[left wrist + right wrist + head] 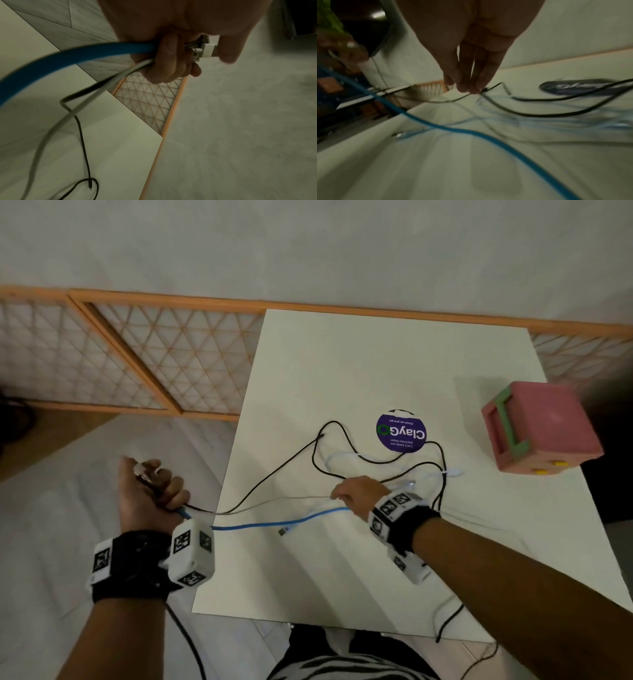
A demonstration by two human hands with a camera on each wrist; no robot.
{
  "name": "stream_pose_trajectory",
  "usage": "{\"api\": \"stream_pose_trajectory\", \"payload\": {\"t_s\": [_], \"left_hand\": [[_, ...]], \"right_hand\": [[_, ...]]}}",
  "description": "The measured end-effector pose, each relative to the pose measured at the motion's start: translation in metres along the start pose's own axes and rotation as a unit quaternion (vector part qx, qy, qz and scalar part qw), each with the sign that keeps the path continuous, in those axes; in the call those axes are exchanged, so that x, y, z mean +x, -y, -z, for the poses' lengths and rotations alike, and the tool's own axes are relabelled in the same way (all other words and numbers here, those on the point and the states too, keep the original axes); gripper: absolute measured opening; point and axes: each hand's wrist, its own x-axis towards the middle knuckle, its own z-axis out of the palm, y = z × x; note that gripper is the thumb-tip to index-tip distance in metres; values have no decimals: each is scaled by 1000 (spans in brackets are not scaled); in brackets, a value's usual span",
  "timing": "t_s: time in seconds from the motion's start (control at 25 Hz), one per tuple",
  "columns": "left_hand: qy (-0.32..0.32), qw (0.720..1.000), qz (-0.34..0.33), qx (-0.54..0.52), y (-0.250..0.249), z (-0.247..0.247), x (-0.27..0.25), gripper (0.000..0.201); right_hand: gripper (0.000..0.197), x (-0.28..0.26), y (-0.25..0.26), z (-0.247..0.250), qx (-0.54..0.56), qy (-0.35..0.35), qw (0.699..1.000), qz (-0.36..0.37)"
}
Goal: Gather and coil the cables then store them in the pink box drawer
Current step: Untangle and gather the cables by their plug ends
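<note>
White table [376, 364] — left hand [147, 494] grips cables [85, 53]; right hand [356, 494] pinches one.

A white worktop [376, 354] carries a round purple sticker [401, 432] (printed "ClayGo", upside down). Beyond its far edge runs an orange-framed lattice screen [137, 354], backed by a grey surface [308, 244], possibly a wall; pale floor tiles [68, 501] lie left.

A round purple sticker [401, 432] on the counter [342, 364], just beyond the right grip [356, 494], reads "ClayGo" upside down, with "Clean as you go" in small letters; its other lines are too fine to read.
</note>
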Motion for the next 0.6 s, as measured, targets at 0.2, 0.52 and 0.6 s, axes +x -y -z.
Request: {"api": "stream_pose_trajectory", "payload": {"t_s": [0.2,0.52,0.6], "left_hand": [[-4,1000,5,9,6,9,-8,40],[-43,999,1,27,7,22,-1,40],[-48,998,4,35,6,28,-1,40]], "right_hand": [[35,36,22,-34,-6,-34,999,-24],[37,35,15,-41,-36,-185,982,11],[54,36,19,-42,-109,-145,983,20]]}}
